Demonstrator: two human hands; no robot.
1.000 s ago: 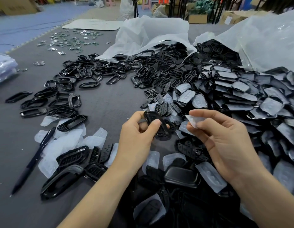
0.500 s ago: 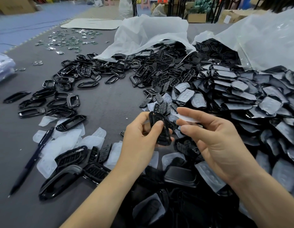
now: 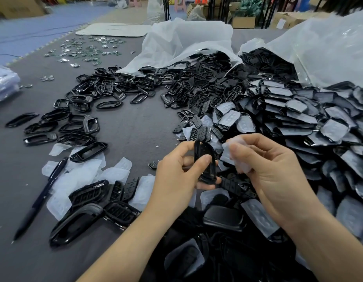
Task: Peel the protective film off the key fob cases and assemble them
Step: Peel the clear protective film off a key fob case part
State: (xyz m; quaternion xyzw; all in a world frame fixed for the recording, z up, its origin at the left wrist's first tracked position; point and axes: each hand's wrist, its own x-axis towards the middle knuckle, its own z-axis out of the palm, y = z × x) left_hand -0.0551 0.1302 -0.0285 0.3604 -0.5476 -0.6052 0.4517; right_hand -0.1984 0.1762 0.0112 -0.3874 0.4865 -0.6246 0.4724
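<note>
We're holding the slim black plastic key fob case [image 3: 204, 159] upright over the grey table [image 3: 136, 129]. Our left hand [image 3: 176, 180] is pinching it, thumb on the near face and fingers curled behind. Just right of the case, our right hand [image 3: 274, 176] is pinching a crumpled translucent protective film [image 3: 235, 157] between thumb and fingertips. Left of the case, loose clear peeled films [image 3: 85, 176] and a dark pen [image 3: 40, 198] are lying; to its right, a heap of film-covered black shells [image 3: 298, 119] is sitting.
</note>
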